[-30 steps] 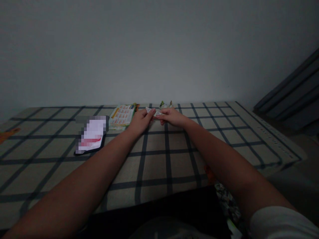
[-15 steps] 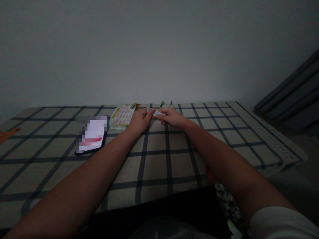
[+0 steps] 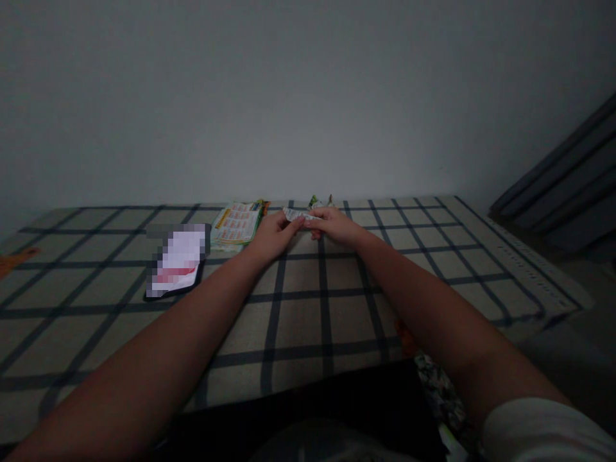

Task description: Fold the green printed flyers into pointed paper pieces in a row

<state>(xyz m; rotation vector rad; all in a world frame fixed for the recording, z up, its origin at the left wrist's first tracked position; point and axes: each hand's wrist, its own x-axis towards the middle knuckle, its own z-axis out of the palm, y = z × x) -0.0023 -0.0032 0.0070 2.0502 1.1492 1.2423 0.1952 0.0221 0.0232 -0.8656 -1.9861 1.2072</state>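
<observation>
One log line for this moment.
left hand: pinching paper | right hand: pinching paper | printed sheets, phone: left of hands, on checked cloth

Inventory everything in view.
Creased paper strip: one, white, centre
Flat printed sheet or packet: one, multicoloured, centre left
Rectangular lit phone: one, dark edged, left
Crumpled scrap: one, green and white, back
Checked cloth: one, beige and navy, beneath
Wall: one, grey, behind
Draped fabric: one, grey, far right
Patches: two, orange, left edge, lower right
Patterned material: one, mottled, bottom right
Dark shape: one, black, bottom
Sleeve: one, white, bottom right
Left hand: one, bare, centre
Right hand: one, bare, centre
</observation>
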